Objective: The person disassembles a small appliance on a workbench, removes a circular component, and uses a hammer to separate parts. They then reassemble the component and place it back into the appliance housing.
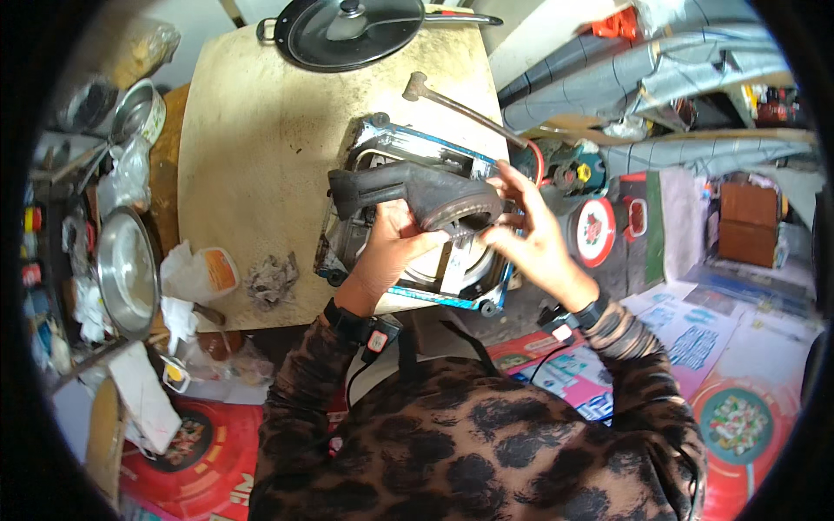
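Observation:
A dark, blackened gas burner [443, 195] is held over the stove, with a wide tube at its left and a round head edged with small holes. My left hand [389, 252] grips it from below, thumb along the underside of the head. At the head's right side is my right hand [532, 230], its fingers and thumb bent around the rim. Under both hands, a blue-edged gas stove frame [417, 135] lies on the table with its small black feet facing up. Part of its inside is hidden by the burner and my hands.
A hammer [452, 106] lies across the table [252, 139] behind the stove. Farther back sits a black pan with a glass lid [347, 30]. A crumpled grey rag [273, 282] and a white plastic container [208, 273] are at left. A green gas cylinder [591, 169] stands right of the table.

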Demonstrator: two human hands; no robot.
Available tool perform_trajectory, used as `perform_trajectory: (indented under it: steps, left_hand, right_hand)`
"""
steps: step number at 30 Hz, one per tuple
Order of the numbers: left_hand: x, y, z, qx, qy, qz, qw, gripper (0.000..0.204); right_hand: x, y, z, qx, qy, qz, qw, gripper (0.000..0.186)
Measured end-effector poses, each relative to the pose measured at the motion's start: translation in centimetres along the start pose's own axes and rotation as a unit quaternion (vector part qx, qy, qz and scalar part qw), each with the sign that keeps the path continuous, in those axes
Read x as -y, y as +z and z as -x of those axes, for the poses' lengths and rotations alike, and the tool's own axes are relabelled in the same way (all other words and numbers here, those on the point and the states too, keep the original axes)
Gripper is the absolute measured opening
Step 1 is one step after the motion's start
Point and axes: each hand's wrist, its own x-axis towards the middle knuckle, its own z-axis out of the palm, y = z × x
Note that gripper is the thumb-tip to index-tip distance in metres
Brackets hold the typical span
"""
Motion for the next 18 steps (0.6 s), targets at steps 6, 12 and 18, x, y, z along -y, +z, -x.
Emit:
perform_trajectory:
  steps: [6,12,18]
  left_hand:
    - [0.6,-1.3,1.2,-0.009,-0.018,-0.060,0.998,0.074]
    - [0.3,-1.7,1.2,0.041,-0.054,-0.136,0.988,0.081]
    - [0.8,-0.6,0.7,0.079,0.037,-0.082,0.993,0.081]
  right_hand:
    - [-0.5,-1.4,-0.2,0.085,-0.090,0.068,0.990,0.038]
    - [-1.2,-1.5,1.0,0.074,-0.151,0.108,0.980,0.043]
    - [-1.0,-1.2,1.8,0.035,-0.185,0.180,0.965,0.040]
